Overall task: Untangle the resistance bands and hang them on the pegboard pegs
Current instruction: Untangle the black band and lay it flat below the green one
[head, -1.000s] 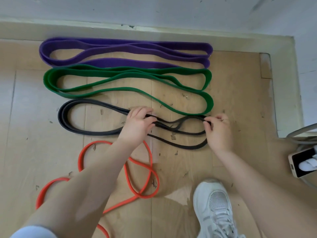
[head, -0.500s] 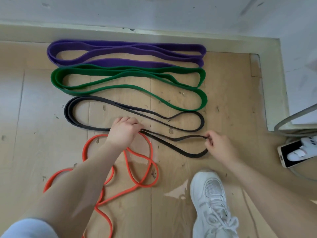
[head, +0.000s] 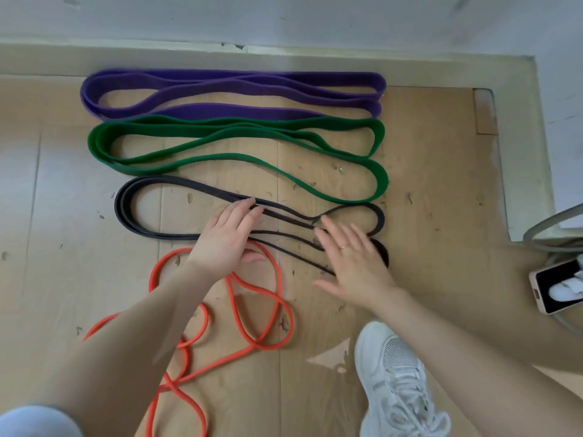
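The wooden floor (head: pixel 426 171) carries everything, with its far edge meeting a pale skirting board (head: pixel 284 55) and wall. Along that far edge lies your purple band (head: pixel 233 110), the widest, folded flat into long loops. Just nearer you, touching its near side, the green band (head: pixel 239 123) is folded the same way, with one loop bulging out toward the right. Nearer again, the thinner black band (head: pixel 151 234) runs left to right in narrow loops that cross in the middle. Nearest you, toward the floor's left side, the orange band (head: pixel 277 279) is the thinnest and sits in loose twisted curls; part of it is hidden under your left forearm and its lower end is cut off by the frame.

Your left hand (head: pixel 224 238) is flat, fingers (head: pixel 249 212) straight, their tips at the black band's crossing strands. Your right hand (head: pixel 353 263) is spread open over the black band's right-hand loops, holding nothing and covering part of them; it is blurred, so you cannot tell whether it touches. It wears a gold ring (head: pixel 343 246).

Your white shoe (head: pixel 397 380) stands at the near edge. A phone (head: pixel 555 287) lies at the right edge, partly cut off.
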The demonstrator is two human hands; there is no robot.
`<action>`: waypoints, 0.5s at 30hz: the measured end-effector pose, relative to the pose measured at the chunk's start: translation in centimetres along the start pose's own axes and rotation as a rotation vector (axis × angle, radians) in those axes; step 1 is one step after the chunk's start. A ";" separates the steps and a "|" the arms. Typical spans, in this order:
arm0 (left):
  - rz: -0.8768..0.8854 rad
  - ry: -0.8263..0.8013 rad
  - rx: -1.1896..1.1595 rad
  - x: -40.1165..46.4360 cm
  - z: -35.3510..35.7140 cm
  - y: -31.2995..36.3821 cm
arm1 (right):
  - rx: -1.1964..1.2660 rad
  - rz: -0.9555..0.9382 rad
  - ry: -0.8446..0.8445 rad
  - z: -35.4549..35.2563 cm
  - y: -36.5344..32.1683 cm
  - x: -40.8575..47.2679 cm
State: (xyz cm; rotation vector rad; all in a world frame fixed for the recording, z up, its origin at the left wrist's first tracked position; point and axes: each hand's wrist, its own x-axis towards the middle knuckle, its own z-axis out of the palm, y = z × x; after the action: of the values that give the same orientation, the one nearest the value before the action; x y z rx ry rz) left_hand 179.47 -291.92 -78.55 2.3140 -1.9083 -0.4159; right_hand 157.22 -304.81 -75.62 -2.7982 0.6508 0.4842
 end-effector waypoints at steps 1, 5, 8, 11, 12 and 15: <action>0.003 -0.002 0.038 0.0 0.0 -0.3 | -0.058 -0.036 -0.031 0.7 -0.8 0.8; -0.090 0.022 0.065 0.5 -0.6 -1.7 | -0.152 0.065 0.022 0.4 -2.6 4.2; -0.080 -0.041 0.107 0.8 -1.0 -1.9 | -0.160 0.051 -0.033 -0.9 -2.6 5.7; -0.040 0.005 0.169 -0.1 -1.2 -3.4 | -0.176 0.148 -0.043 -2.7 -2.0 7.0; -0.053 0.020 0.154 -0.6 -1.4 -4.2 | -0.172 0.192 -0.078 -3.2 -2.1 7.4; -0.081 0.033 0.136 -2.1 -1.8 -6.6 | -0.190 0.280 -0.098 -3.6 -4.0 8.5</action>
State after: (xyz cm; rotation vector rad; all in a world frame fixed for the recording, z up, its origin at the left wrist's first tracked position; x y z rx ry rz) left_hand 185.79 -288.68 -78.26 2.4728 -1.8886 -0.2621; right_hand 167.23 -305.62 -74.83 -2.8459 1.0310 0.7673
